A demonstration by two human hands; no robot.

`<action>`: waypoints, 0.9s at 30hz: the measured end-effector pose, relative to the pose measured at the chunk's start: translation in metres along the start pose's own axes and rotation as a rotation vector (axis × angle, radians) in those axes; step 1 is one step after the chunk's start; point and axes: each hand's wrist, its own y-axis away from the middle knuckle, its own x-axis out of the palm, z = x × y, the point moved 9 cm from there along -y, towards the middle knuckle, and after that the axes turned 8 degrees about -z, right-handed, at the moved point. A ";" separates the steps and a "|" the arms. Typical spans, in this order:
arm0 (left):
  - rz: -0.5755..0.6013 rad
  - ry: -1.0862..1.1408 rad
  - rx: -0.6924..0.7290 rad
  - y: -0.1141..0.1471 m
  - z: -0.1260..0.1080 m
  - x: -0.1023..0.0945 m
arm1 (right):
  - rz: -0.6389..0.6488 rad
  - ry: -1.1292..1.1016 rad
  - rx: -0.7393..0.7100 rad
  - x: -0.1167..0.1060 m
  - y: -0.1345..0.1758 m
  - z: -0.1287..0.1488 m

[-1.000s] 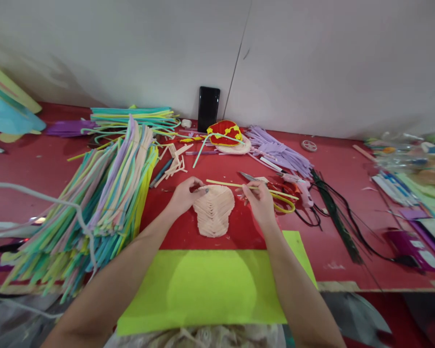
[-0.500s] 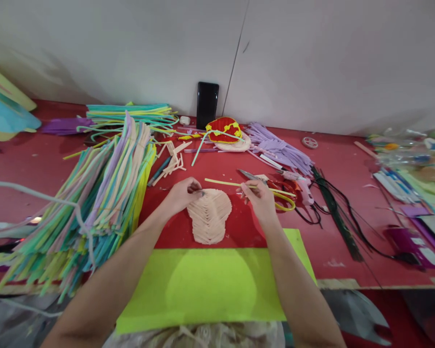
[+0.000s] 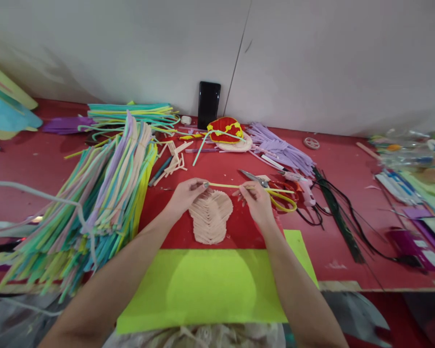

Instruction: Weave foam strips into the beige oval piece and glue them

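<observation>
A yellow pipe cleaner (image 3: 224,186) stretches sideways between the two hands near the middle of the tabletop (image 3: 348,174), the left hand's (image 3: 188,194) grip pinched closed on one end and the right hand's (image 3: 258,200) pinched closed farther along it. Just nearer the front edge lies a beige chenille piece (image 3: 210,222), then a lime-green sheet (image 3: 203,290) reaching past that edge. Scissors (image 3: 253,178) and a pink glue gun (image 3: 304,188) sit to the right, a multicoloured pipe-cleaner bundle (image 3: 108,188) spreads leftward, and a black phone (image 3: 208,105) stands at the back edge.
</observation>
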 end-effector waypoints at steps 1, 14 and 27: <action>0.007 0.060 -0.019 0.001 0.002 0.002 | 0.008 -0.003 0.000 0.001 0.000 0.000; -0.054 0.233 0.070 -0.003 -0.002 -0.006 | 0.033 0.101 -0.033 0.001 -0.001 0.002; -0.108 0.211 0.062 -0.007 0.002 -0.012 | 0.103 0.099 0.164 0.006 0.006 0.000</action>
